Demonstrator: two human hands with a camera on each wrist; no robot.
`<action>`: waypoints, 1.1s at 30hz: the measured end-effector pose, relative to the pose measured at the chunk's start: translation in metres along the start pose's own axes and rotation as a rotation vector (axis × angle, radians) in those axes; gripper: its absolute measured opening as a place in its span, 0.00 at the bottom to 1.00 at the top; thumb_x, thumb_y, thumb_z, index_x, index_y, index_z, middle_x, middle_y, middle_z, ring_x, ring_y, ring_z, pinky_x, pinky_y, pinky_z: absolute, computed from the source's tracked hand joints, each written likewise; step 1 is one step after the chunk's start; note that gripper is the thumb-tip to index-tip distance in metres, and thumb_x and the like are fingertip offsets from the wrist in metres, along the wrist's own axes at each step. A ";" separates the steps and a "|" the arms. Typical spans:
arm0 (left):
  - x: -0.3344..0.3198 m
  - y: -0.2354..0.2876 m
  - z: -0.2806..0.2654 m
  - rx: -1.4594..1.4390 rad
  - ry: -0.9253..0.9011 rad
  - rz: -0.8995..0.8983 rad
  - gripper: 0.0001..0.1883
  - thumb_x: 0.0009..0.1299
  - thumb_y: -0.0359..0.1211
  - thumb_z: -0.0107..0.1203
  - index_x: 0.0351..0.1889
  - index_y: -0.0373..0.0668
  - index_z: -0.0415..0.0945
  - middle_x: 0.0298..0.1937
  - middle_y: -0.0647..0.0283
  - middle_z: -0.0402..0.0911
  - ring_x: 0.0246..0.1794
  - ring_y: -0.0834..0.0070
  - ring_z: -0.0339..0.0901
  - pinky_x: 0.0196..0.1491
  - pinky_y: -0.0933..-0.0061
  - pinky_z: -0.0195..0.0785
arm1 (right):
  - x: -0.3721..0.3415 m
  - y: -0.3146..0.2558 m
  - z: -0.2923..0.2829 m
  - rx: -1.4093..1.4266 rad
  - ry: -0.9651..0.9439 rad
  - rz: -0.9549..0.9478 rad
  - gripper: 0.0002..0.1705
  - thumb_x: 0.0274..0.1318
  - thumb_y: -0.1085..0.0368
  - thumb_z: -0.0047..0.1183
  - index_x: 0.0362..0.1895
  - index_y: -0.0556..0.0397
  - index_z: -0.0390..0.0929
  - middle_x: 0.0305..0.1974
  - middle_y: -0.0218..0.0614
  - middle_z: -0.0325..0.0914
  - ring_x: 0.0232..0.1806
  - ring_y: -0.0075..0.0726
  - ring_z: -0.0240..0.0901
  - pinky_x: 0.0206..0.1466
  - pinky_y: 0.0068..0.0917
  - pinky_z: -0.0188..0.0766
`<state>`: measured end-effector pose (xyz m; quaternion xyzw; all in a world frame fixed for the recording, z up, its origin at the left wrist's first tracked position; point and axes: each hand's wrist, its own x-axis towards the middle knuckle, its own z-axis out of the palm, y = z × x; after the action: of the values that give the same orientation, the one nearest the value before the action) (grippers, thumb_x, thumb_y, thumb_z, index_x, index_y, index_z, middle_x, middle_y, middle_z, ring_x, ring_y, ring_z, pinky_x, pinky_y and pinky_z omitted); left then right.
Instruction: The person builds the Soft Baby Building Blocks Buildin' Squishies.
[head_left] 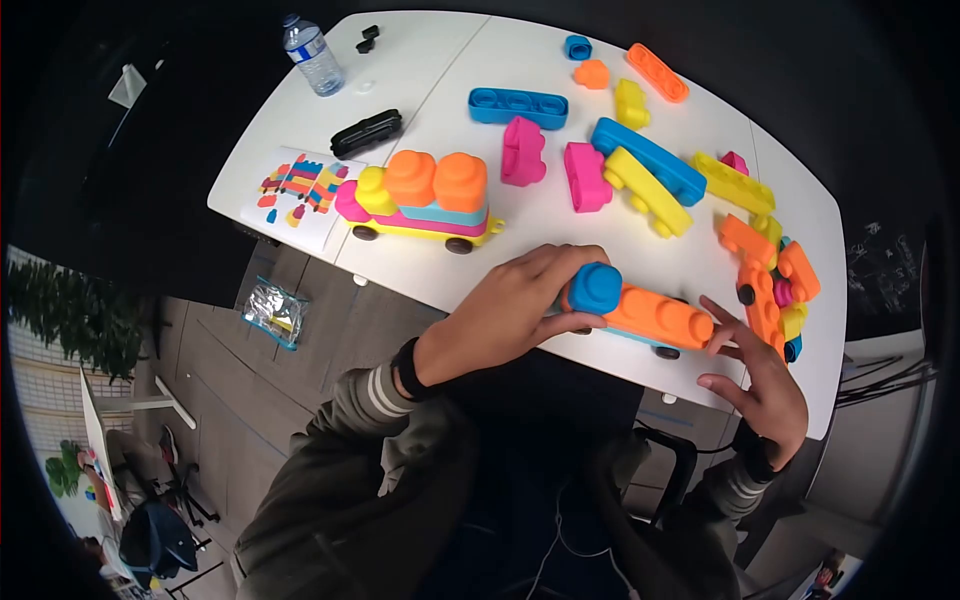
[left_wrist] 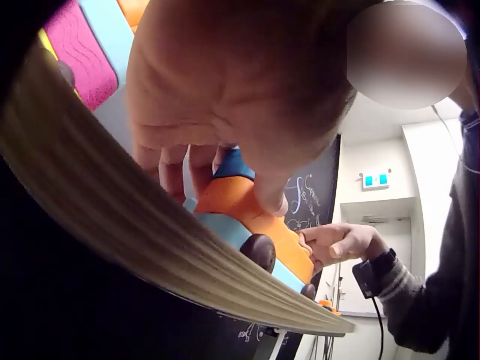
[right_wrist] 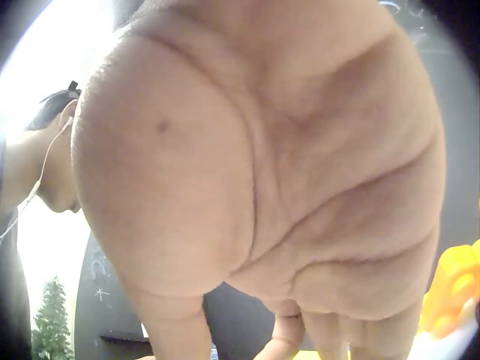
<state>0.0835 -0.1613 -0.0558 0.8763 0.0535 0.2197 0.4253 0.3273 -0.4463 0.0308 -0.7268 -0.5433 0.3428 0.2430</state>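
Observation:
My left hand (head_left: 515, 305) reaches over the left end of a long orange block (head_left: 660, 315), its thumb against the orange side just under a square blue block (head_left: 597, 288). Fingers curl around the far side, partly hidden. The blue block sits on top at that end. Below the orange block is a light-blue base with dark wheels (left_wrist: 259, 253), standing close to the table edge. My right hand (head_left: 765, 390) is at the other end, fingers spread and loosely bent, with fingertips right at the orange end. In the right wrist view, the palm (right_wrist: 255, 172) covers most of the picture.
An assembled toy vehicle (head_left: 425, 205) stands at the left, beside an instruction sheet (head_left: 295, 190). Pink, yellow and blue blocks (head_left: 650, 160) lie behind my hands. Orange blocks (head_left: 760, 300) are piled at right. A black case (head_left: 366, 134) and a water bottle (head_left: 313, 58) are farther back.

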 end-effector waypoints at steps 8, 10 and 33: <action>-0.009 -0.028 0.003 0.015 -0.049 0.048 0.36 0.80 0.44 0.75 0.78 0.38 0.70 0.71 0.49 0.80 0.71 0.43 0.79 0.74 0.51 0.73 | 0.045 0.004 -0.043 -0.211 0.079 0.004 0.57 0.70 0.66 0.77 0.93 0.52 0.54 0.91 0.55 0.62 0.87 0.57 0.69 0.85 0.52 0.72; -0.008 -0.027 0.000 -0.007 -0.060 0.045 0.35 0.82 0.43 0.72 0.78 0.37 0.69 0.71 0.48 0.80 0.71 0.43 0.79 0.74 0.51 0.73 | 0.069 0.024 -0.041 -0.137 0.187 -0.059 0.63 0.71 0.65 0.77 0.97 0.50 0.47 0.91 0.54 0.62 0.87 0.57 0.69 0.84 0.52 0.73; -0.009 -0.031 -0.002 0.086 -0.073 -0.035 0.34 0.87 0.45 0.64 0.80 0.32 0.67 0.74 0.38 0.76 0.80 0.36 0.70 0.83 0.43 0.63 | 0.126 0.012 -0.017 -0.277 0.367 -0.122 0.35 0.77 0.60 0.71 0.79 0.56 0.73 0.63 0.56 0.85 0.54 0.57 0.90 0.60 0.44 0.87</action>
<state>0.0774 -0.1430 -0.0821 0.9002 0.0628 0.1777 0.3927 0.3698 -0.3290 0.0041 -0.7693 -0.5747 0.1120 0.2558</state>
